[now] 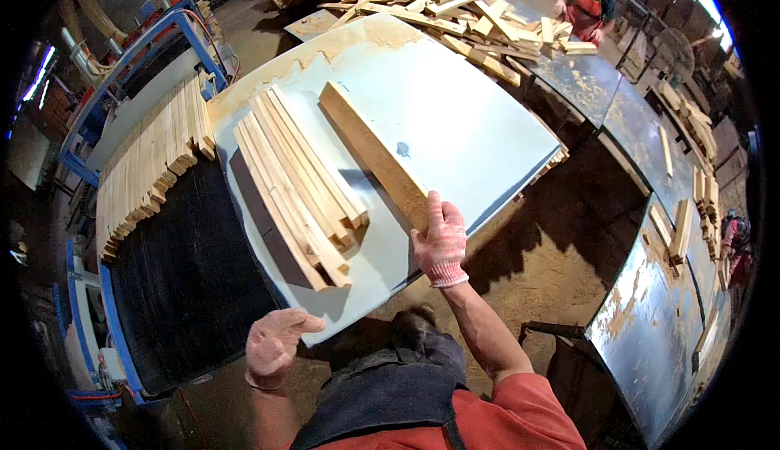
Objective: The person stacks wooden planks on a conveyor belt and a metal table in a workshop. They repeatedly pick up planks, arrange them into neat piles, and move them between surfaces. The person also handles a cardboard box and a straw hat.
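Observation:
A wide wooden board [370, 151] stands on the white tabletop [463, 101], slanting from the far left to the near right. My right hand [443, 243], in a pinkish knit glove, grips its near end. To the left of it lies a row of pale wooden strips [296, 182], side by side with uneven near ends. My left hand [278, 344], also gloved, is beside the table's near left corner. Its fingers point right, loosely bent, and nothing shows in them.
Left of the table, wooden strips [150, 162] lie packed on a black belt [191, 279] in a blue-framed machine [77, 137]. A jumbled wood pile [463, 11] covers the far end. Metal tables [650, 320] with loose pieces run along the right. A co-worker [587, 7] stands at the far right.

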Available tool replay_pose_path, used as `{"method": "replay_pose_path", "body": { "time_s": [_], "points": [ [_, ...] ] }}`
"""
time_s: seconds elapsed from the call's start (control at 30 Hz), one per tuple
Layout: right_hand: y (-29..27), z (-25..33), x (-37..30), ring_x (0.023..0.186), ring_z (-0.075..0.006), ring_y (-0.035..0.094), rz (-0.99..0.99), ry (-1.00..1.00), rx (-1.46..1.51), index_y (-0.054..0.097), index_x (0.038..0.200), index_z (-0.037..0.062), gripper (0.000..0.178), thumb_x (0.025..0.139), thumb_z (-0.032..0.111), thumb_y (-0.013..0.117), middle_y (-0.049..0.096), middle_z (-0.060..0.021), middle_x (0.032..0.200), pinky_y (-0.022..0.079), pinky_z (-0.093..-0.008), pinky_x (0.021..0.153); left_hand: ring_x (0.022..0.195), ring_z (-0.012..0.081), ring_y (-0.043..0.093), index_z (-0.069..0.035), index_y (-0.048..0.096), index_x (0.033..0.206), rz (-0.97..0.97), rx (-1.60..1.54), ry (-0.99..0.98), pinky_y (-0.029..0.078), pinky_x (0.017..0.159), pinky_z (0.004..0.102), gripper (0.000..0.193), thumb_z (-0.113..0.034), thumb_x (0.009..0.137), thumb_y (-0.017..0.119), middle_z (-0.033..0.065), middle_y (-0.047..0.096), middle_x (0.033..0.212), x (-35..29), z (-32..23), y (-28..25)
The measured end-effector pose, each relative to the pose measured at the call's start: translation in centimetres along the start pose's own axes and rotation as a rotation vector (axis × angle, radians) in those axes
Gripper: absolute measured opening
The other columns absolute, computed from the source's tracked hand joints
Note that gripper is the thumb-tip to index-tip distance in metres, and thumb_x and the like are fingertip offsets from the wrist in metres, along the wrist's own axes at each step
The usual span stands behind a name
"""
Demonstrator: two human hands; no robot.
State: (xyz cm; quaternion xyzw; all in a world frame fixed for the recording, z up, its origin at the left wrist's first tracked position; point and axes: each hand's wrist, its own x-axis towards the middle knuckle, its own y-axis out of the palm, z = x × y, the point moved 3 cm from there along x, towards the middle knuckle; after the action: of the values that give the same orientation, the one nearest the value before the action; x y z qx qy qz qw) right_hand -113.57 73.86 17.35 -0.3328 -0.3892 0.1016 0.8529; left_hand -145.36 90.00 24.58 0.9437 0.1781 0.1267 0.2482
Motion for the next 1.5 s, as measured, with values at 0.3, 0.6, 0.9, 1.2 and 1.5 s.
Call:
{"method": "replay_pose_path", "body": {
  "time_s": [0.3, 0.6, 0.9, 1.2, 1.5],
  "points": [
    [-1.2, -7.3, -0.4, 0.11, -0.0409, 0.065, 0.074, -0.095, 0.255, 0.06, 0.142, 0.0066, 0.075, 0.071, -0.005, 0.08, 0.063, -0.022, 0.128, 0.059, -0.0467, 0.087, 0.127, 0.0409, 0.067, 0.016, 0.055, 0.142, -0.062, 0.068, -0.331, 0.048, 0.116, 0.0496, 0.071, -0.03, 0.093, 0.077, 0.0329, 0.068, 0.132, 5.3, 8.2, 11.8],
    [-2.6, -10.5, 0.9, 0.112, -0.0357, 0.065, 0.077, 0.248, 0.526, 0.045, 0.159, 0.0052, 0.092, 0.075, 0.0, 0.083, 0.059, -0.0192, 0.137, 0.055, -0.0391, 0.098, 0.132, 0.0354, 0.064, 0.012, 0.053, 0.148, -0.032, 0.013, -0.483, 0.046, 0.118, 0.0468, 0.063, -0.022, 0.098, 0.069, 0.0268, 0.066, 0.139, 8.5, 12.6, 15.1],
    [-6.2, -12.5, 2.1, 0.079, -0.0146, 0.062, 0.235, 1.158, 1.491, 0.064, 0.102, 0.0117, 0.016, 0.099, 0.023, 0.074, 0.057, -0.0003, 0.084, 0.053, -0.0266, 0.066, 0.134, 0.0292, 0.062, 0.006, 0.048, 0.154, -0.054, 0.125, -0.549, 0.047, 0.118, 0.0434, 0.053, -0.018, 0.107, 0.058, 0.0202, 0.064, 0.143, 11.9, 16.8, 14.7],
    [-9.2, -13.5, -2.7, 0.084, -0.0183, 0.069, 0.175, 1.332, 1.481, 0.057, 0.136, -0.0007, 0.044, 0.099, 0.016, 0.073, 0.068, -0.0134, 0.112, 0.06, -0.0285, 0.07, 0.119, 0.022, 0.067, 0.006, 0.047, 0.154, -0.304, 0.261, -0.457, 0.055, 0.104, 0.0341, 0.063, -0.025, 0.103, 0.069, 0.0164, 0.067, 0.134, 18.7, 20.3, 17.4],
    [-10.6, -10.9, -6.3, 0.096, -0.0294, 0.07, 0.032, 0.208, 0.552, 0.044, 0.162, 0.008, 0.096, 0.073, -0.009, 0.077, 0.071, -0.0127, 0.112, 0.058, -0.0397, 0.088, 0.109, 0.0237, 0.072, 0.004, 0.046, 0.145, -0.161, 0.136, -0.527, 0.061, 0.097, 0.0395, 0.058, -0.028, 0.102, 0.071, 0.0153, 0.068, 0.123, 18.5, 23.2, 17.1]
  ]
}}
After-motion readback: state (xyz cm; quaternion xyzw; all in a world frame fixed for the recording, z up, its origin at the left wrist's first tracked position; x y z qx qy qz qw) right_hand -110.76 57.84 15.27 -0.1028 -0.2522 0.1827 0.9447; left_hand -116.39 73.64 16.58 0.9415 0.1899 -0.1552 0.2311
